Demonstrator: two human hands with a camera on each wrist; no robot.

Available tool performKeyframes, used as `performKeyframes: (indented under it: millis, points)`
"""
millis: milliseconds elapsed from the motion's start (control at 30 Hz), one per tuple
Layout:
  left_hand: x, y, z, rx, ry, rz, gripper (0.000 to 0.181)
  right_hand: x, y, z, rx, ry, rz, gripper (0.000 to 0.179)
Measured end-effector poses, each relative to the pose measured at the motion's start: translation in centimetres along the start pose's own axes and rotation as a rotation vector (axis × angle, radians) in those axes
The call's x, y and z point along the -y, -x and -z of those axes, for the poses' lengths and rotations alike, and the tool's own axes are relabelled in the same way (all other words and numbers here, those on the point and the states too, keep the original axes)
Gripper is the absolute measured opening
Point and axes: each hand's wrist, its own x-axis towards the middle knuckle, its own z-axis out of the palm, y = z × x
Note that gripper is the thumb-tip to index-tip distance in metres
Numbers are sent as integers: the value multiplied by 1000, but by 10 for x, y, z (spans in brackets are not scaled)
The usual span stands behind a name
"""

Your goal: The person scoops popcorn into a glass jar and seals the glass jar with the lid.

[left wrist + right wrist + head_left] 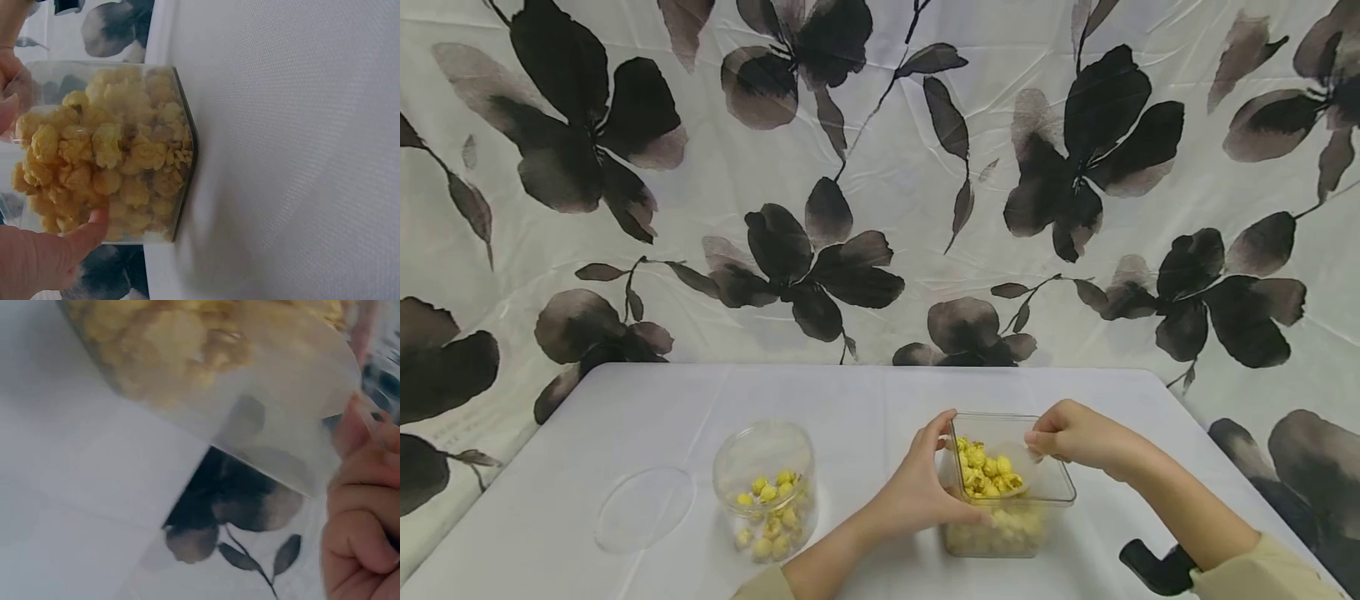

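A clear rectangular container (pixel 1060 492) holds yellow popcorn (pixel 985 471) and stands on the white table. Around its left side my left hand (pixel 910 492) grips it, thumb on the near wall and fingers by the far corner. My right hand (pixel 1086 437) is at the container's right rim, where thumb and fingers pinch a thin translucent plastic piece (pixel 300 375) with a rounded edge. That piece reaches down beside the popcorn inside; its full shape is hard to make out. In the left wrist view, a finger (pixel 90 234) presses against the container wall.
Left of the container stands a clear round jar (pixel 730 467) with some popcorn in its lower part. A clear round lid (pixel 645 510) lies flat farther left. A black object (pixel 1157 567) shows by the right sleeve. Behind the table hangs a floral cloth (pixel 925 167).
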Motion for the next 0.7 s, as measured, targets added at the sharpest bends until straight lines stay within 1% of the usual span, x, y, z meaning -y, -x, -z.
performKeyframes:
  millis: [100,167,400,567,700]
  points:
    - [1,1,0,-8,4,1,112,2,-1,-2,21,-29,16,32]
    - [2,1,-1,-10,4,1,112,2,-1,-1,17,-37,24,31]
    - [2,1,-2,-9,-1,-3,113,-5,3,-1,23,-67,2,32]
    - [1,1,-2,-11,4,1,113,-7,4,-2,24,-83,14,29]
    - [0,1,-2,-6,4,4,113,-5,6,-2,1,-73,0,28]
